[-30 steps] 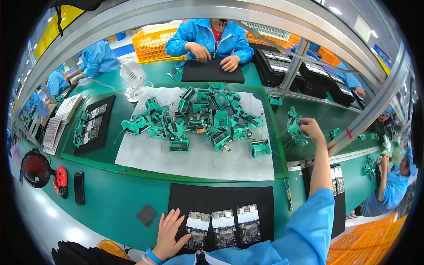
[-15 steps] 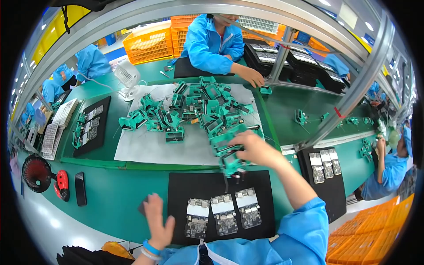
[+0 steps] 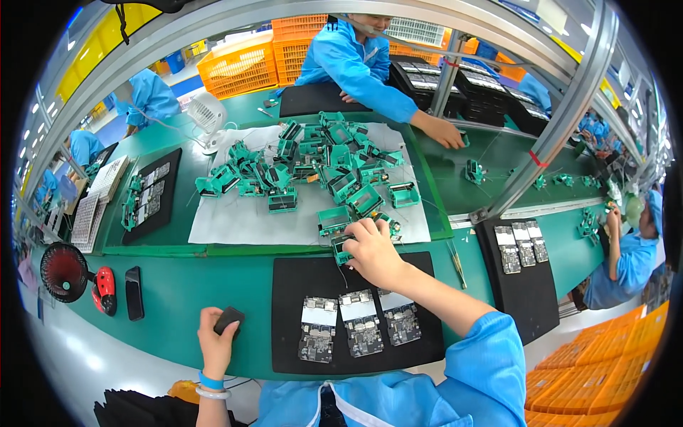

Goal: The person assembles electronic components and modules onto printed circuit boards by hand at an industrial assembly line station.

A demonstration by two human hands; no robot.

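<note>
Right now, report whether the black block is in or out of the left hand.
In: the left hand holds the black block, thumb against its near side.

1 small dark block (image 3: pixel 230 319) tilts in the left hand (image 3: pixel 215 336); green plastic frames (image 3: pixel 334 220) bunch against the right hand (image 3: pixel 376 255) at the white sheet's (image 3: pixel 238 226) near edge.

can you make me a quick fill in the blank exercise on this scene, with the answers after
1. The left hand holds a dark block to the ____ of the near mat.
2. The number of boards lying on the near mat is ____.
3. The right hand touches a part coloured ____.
4. The phone lies to the ____ of the red fan.

Missing words: left; three; green; right
</note>
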